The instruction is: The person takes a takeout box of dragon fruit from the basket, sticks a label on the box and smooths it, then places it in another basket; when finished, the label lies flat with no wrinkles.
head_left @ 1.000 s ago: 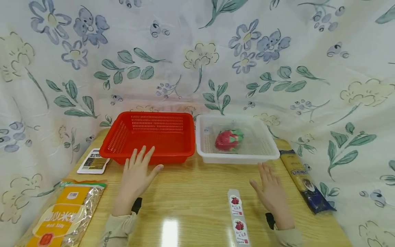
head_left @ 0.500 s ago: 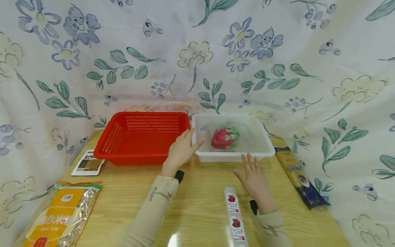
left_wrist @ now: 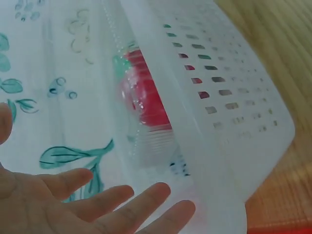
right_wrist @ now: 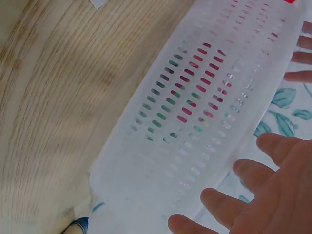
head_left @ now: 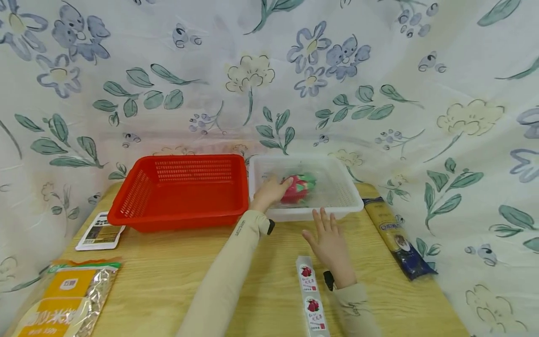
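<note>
A pink dragon fruit (head_left: 295, 188) in a clear plastic box (left_wrist: 151, 141) lies in the white basket (head_left: 317, 213) at the back of the table. My left hand (head_left: 271, 192) reaches over the basket's left side, its thumb beside the fruit in the head view. In the left wrist view its fingers are spread and hold nothing. My right hand (head_left: 332, 243) is at the basket's front edge, fingers extended, with nothing in it. Below and left of it lies a strip of stickers (head_left: 310, 295) printed with dragon fruits.
A red basket (head_left: 181, 222) stands left of the white one. On the left lie a white-edged packet (head_left: 101, 231) and a yellow-labelled bag (head_left: 63, 299). A gold and blue packet (head_left: 397, 238) lies along the right edge. Floral cloth (head_left: 219, 117) hangs behind.
My left hand has moved right, from in front of the red basket to over the white basket by the dragon fruit. The right hand has shifted slightly toward the white basket. The view has turned right.
</note>
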